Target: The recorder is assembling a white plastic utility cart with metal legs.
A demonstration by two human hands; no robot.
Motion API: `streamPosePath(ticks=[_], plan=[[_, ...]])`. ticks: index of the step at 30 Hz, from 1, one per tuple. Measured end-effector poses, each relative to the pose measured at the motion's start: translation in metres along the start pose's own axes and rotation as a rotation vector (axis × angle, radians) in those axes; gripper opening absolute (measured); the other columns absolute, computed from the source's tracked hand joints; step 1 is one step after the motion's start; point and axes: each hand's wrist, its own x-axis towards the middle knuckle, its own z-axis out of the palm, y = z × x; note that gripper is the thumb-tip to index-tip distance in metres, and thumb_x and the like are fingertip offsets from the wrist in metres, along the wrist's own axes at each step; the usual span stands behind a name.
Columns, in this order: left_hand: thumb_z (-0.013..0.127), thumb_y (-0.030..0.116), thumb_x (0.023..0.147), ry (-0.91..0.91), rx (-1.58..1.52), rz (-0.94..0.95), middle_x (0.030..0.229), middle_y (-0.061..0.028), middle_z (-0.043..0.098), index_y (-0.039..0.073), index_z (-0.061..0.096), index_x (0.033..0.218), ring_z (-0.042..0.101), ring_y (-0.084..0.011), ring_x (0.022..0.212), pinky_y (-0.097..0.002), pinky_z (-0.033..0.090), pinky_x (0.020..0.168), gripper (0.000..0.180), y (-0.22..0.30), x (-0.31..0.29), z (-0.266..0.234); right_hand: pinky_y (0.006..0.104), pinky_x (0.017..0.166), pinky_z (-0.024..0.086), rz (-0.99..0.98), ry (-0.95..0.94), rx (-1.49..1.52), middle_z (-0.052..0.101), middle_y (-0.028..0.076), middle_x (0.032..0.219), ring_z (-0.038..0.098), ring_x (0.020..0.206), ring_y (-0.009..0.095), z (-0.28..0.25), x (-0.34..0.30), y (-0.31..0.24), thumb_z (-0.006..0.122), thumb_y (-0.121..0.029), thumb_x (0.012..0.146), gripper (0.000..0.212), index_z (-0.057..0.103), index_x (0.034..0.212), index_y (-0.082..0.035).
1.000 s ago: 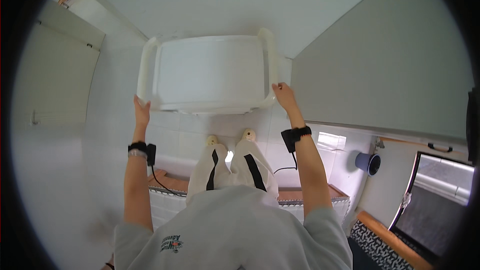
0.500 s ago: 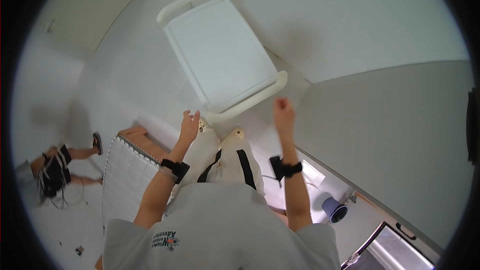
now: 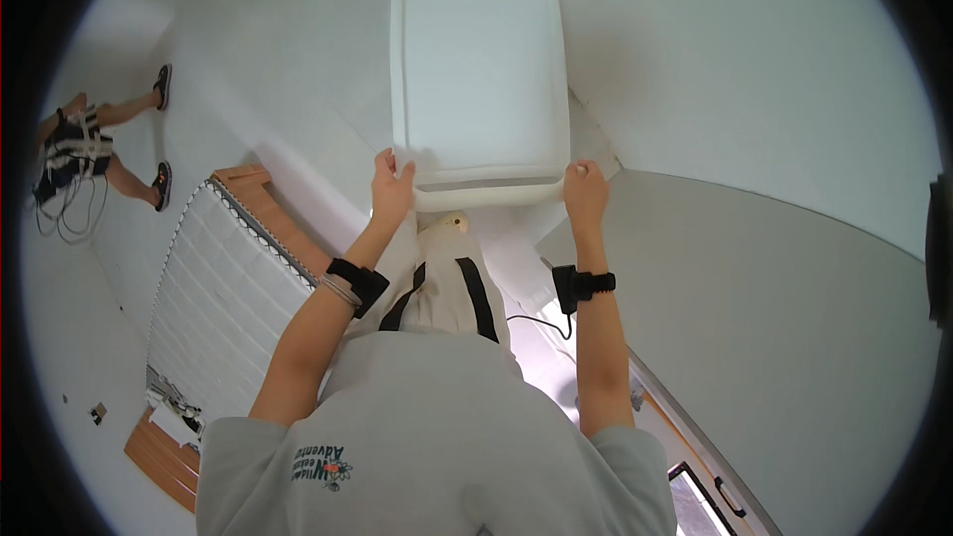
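In front of me stands a white trolley (image 3: 481, 60) with a flat top and a raised cream push handle (image 3: 486, 198) along its near end. My left hand (image 3: 392, 187) is closed at the left end of this handle, thumb toward the trolley. At the other end, my right hand (image 3: 587, 191) has its fingers curled over the handle's corner. What the undersides of both hands touch is hidden. Black straps with small boxes sit on both my wrists. One of my cream shoes (image 3: 449, 223) shows just below the handle.
To the left is a white ribbed panel (image 3: 223, 288) with a wooden edge (image 3: 273, 213). Farther left, another person's legs (image 3: 129, 111) stand beside dark gear (image 3: 74, 154) with dangling cables. A large grey surface (image 3: 754, 288) borders the right side, below a pale wall (image 3: 754, 60).
The trolley, slanted before, now lies straight ahead in view. Both my hands have gone from free in the air to the ends of its near handle. The other person appears higher up.
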Motion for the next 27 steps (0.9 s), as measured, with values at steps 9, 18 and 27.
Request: streamPosePath(ticks=[9, 18, 27], plan=[[0.045, 0.043, 0.086, -0.144, 0.129, -0.269, 0.099, -0.0218, 0.06, -0.005, 0.05, 0.113, 0.058, -0.0309, 0.093, -0.0346, 0.043, 0.082, 0.056, 0.016, 0.036, -0.013, 0.0334, 0.084, 0.042, 0.094, -0.202, 0.226, 0.058, 0.022, 0.105, 0.056, 0.097, 0.029, 0.025, 0.03, 0.019, 0.058, -0.039, 0.079, 0.056, 0.052, 0.114, 0.004], [0.046, 0.039, 0.086, -0.186, 0.29, -0.297, 0.094, -0.0233, 0.061, -0.005, 0.054, 0.108, 0.058, -0.0359, 0.09, -0.0376, 0.044, 0.081, 0.05, 0.044, 0.033, -0.016, 0.0242, 0.063, 0.037, 0.16, -0.226, 0.36, 0.05, 0.001, 0.073, 0.044, 0.068, 0.011, 0.032, 0.039, 0.039, 0.055, -0.033, 0.084, 0.045, 0.056, 0.106, 0.006], [0.047, 0.038, 0.085, -0.087, 0.329, -0.297, 0.089, -0.0194, 0.064, 0.001, 0.059, 0.099, 0.061, -0.0339, 0.084, -0.0379, 0.046, 0.075, 0.042, 0.041, 0.035, -0.017, 0.0326, 0.08, 0.043, 0.153, -0.221, 0.271, 0.062, 0.021, 0.096, 0.059, 0.09, 0.028, 0.033, 0.037, 0.031, 0.055, -0.037, 0.081, 0.05, 0.056, 0.107, 0.005]])
